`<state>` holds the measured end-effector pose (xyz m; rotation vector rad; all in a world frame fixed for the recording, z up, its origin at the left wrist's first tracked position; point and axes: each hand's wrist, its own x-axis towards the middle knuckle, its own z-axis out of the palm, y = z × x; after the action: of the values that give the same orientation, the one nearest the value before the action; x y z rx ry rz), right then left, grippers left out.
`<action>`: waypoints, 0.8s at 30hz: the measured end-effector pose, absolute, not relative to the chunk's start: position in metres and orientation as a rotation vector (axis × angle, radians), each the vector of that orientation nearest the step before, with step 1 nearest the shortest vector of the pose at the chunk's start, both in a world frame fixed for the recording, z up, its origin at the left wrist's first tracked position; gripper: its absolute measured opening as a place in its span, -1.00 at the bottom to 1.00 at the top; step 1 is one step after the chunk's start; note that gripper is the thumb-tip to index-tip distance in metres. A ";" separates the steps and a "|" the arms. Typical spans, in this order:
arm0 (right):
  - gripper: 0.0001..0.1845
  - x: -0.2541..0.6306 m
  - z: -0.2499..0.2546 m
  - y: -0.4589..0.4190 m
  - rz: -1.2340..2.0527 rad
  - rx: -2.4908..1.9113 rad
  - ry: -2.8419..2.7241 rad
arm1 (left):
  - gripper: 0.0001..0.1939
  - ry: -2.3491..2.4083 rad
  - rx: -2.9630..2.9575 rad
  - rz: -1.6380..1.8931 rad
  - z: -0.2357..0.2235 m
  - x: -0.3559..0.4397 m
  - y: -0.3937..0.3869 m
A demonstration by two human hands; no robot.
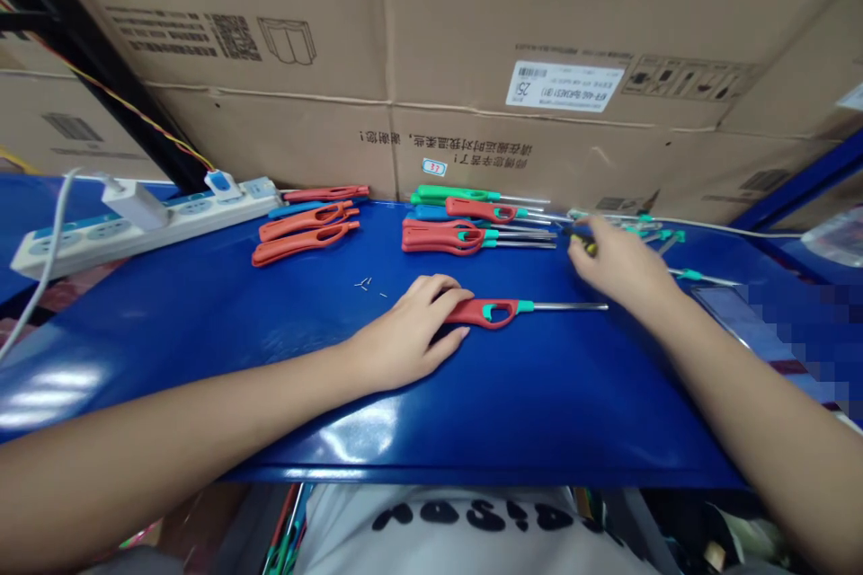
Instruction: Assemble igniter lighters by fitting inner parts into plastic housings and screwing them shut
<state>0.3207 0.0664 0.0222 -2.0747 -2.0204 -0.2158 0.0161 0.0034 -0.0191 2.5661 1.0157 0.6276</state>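
My left hand (422, 332) is closed over the handle end of a red long-neck lighter (472, 313), which lies flat on the blue table with its metal tube pointing right. In my right hand (627, 265) is a screwdriver with a black and yellow handle (585, 243), partly hidden by the fingers. That hand is above the table, near the tube tips of several assembled lighters (441, 236), mostly red, with one green lighter (451, 194). Left of my left hand are several tiny metal pins or screws (364, 284).
Several orange-red handle shells (303, 243) lie at the back left, beside a white power strip (145, 225). Metal tubes with green fittings (664, 234) are at the back right. A phone-like flat object (721, 314) lies at the right. A large cardboard box (445, 36) stands behind.
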 end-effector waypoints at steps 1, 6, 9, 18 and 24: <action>-0.61 0.320 0.028 0.064 -0.314 -1.976 -1.933 | -0.59 1.018 2.585 0.626 -0.018 0.016 0.003; -0.69 0.294 0.050 0.037 -0.311 -1.344 -1.628 | -0.61 1.055 2.754 0.480 -0.009 0.019 -0.003; -0.69 0.261 0.046 0.021 0.293 -1.192 -1.689 | -0.56 1.043 2.803 0.449 -0.008 0.019 -0.009; -0.75 0.201 0.025 0.023 1.006 -1.044 -1.920 | -0.41 1.219 2.926 0.258 0.001 0.021 -0.027; -0.74 0.201 0.026 0.023 1.119 -1.086 -1.815 | -0.47 1.456 2.919 -0.027 0.012 0.020 -0.036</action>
<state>0.2013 0.0228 0.0259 -1.0862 -1.8153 1.1190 0.0202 -0.0355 0.0124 2.9194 1.4564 -0.0273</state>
